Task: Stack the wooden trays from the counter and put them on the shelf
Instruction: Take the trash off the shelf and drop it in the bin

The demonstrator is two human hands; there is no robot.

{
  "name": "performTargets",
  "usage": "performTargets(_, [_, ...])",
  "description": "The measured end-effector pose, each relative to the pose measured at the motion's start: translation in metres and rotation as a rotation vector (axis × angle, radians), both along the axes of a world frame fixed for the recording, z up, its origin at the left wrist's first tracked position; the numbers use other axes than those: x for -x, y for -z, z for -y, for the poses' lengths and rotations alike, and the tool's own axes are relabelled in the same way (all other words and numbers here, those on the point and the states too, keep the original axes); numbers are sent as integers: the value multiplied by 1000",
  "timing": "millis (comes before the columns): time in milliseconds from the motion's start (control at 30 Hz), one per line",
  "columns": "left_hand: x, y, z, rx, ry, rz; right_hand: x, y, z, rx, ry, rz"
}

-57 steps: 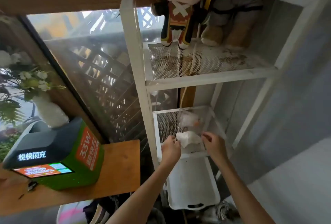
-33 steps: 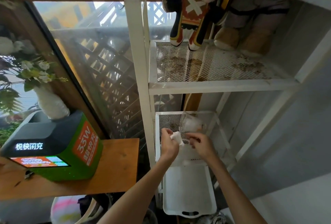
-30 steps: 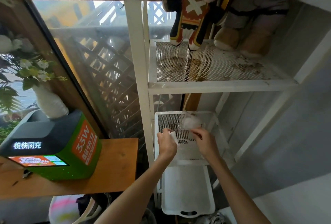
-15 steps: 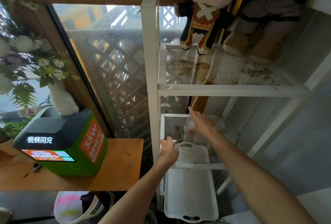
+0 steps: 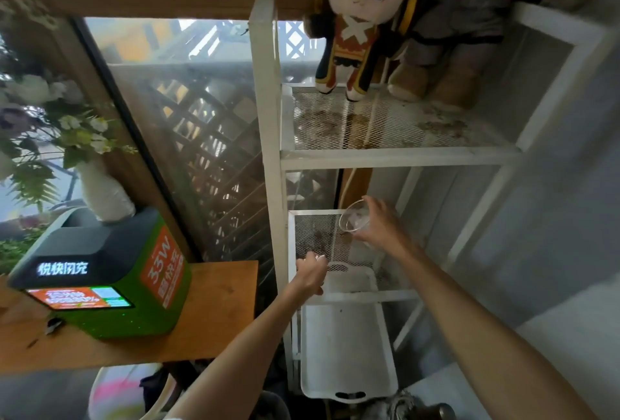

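No wooden tray shows in this view. My right hand [image 5: 382, 228] grips a clear plastic cup [image 5: 352, 220], tilted, just above the back of the white rack's middle mesh shelf [image 5: 315, 235]. My left hand [image 5: 310, 277] is a closed fist at that shelf's front left corner, with a bit of white tissue showing at the knuckles. A white plastic tray [image 5: 345, 352] with handle cut-outs lies on the level below, partly under the mesh shelf.
The upper mesh shelf [image 5: 385, 124] is stained and carries a plush doll [image 5: 362, 17] and a brown plush toy [image 5: 446, 60]. Left of the rack, a wooden counter [image 5: 214, 319] holds a green charging box [image 5: 100, 272] and a white flower vase [image 5: 104, 191].
My right hand let go of the tissue, reached to the back of the middle shelf and lifted the clear cup. My left hand balled the tissue and stayed at the shelf's front.
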State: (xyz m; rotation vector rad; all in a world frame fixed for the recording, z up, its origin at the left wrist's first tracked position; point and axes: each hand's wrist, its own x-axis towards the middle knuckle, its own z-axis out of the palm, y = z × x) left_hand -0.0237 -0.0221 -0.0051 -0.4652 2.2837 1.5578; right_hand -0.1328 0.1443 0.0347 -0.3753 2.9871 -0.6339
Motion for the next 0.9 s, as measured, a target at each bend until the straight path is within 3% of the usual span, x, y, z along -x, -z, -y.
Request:
performTargets(100, [-15, -19, -7, -116, 55, -10, -28, -13, -22, 114, 104, 29])
performTargets(267, [-73, -22, 0, -181, 236, -180, -113, -19, -36, 242, 202, 96])
performTargets(400, [-144, -13, 41, -61, 310, -396, -198, 1, -22, 318, 201, 195])
performTargets(500, [-198, 7, 86, 22, 221, -399, -266, 23, 12, 459, 197, 267])
performTargets(633, [-253, 59, 146, 128, 117, -284, -335, 65, 76, 469, 306, 448])
performTargets(733, [-278, 106, 180, 214, 114, -203, -362, 113, 114, 527, 369, 529])
performTargets(900, [-296, 189, 227, 199, 77, -127, -375, 219, 157, 608, 502, 706])
